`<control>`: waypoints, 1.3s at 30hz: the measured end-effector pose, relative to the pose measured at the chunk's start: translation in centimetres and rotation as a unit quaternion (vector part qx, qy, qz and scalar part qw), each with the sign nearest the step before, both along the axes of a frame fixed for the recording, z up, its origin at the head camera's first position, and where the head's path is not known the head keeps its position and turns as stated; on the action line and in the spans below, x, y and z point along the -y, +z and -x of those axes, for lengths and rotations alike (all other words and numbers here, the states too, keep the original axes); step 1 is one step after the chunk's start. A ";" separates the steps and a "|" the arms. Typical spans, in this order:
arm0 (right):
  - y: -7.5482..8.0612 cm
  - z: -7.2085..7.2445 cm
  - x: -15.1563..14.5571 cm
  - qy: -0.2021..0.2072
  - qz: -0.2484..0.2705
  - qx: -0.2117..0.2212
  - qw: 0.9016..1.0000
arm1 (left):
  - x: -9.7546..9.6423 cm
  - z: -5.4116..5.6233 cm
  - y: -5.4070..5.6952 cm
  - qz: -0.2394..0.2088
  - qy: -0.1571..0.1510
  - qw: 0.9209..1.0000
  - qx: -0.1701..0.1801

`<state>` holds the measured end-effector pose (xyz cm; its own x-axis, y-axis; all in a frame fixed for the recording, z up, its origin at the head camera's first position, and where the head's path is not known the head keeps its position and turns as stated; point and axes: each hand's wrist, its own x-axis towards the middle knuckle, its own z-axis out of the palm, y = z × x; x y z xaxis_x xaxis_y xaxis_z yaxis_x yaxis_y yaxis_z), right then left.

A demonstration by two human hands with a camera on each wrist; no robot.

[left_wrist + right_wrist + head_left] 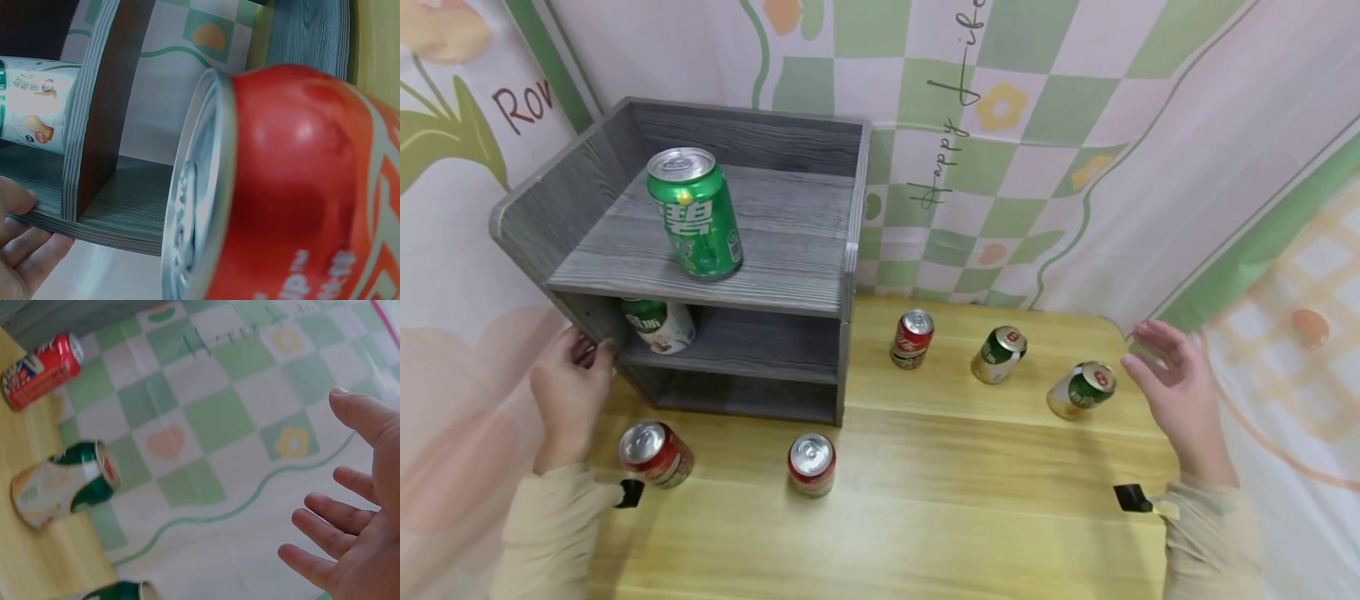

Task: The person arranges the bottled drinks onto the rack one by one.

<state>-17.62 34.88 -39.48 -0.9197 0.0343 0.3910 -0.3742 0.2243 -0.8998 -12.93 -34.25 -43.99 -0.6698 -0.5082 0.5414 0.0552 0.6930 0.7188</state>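
My left hand [571, 396] grips the left side panel of a grey wooden shelf [797, 237], thumb on the inner face and fingers outside in the left wrist view. A green soda can [696, 221] stands upright on the shelf's top. One level down, a white-and-green can [666, 327] stands near that hand. A red soda can [670, 458] stands on the table just below the left wrist and looms large in the left wrist view. My right hand [1183, 396] is raised with fingers spread, holding nothing, right of another white-and-green can [1078, 392].
Another red can [812, 467] stands before the shelf's front right corner. Right of the shelf, a red can [913, 340] and a white-and-green can [998, 355] stand on the wooden table [962, 517]. A patterned curtain [1037, 150] hangs behind and along the sides.
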 end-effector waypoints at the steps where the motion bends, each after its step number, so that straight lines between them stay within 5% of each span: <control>1: -0.2 0.2 -0.2 -0.005 0.001 0.003 1.000 | 0.0 0.0 0.0 0.000 0.000 1.000 -0.001; 7: -2.0 1.5 -1.3 -0.060 -0.046 0.040 0.996 | 0.0 0.0 0.0 0.000 0.001 1.000 -0.001; 12: -4.0 2.1 -1.9 -0.124 -0.143 0.075 0.979 | -0.1 0.2 0.2 -0.005 -0.003 1.000 0.003; 16: -5.8 2.5 -1.9 -0.146 -0.154 0.083 0.974 | 0.0 0.2 0.3 -0.005 -0.002 1.000 0.003; 26: -10.3 3.2 -3.3 -0.145 -0.165 0.122 0.968 | -0.1 0.0 0.3 -0.001 0.003 1.000 0.006; 39: -13.5 3.4 -2.3 -0.129 -0.176 0.144 0.965 | -0.2 0.0 0.4 -0.014 0.005 1.000 0.014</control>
<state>-21.04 37.21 -53.03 -0.9706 0.1883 0.1502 -0.0110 0.5882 -0.8086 -12.89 -34.08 -43.62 -0.6793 -0.5288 0.5088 0.0289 0.6735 0.7386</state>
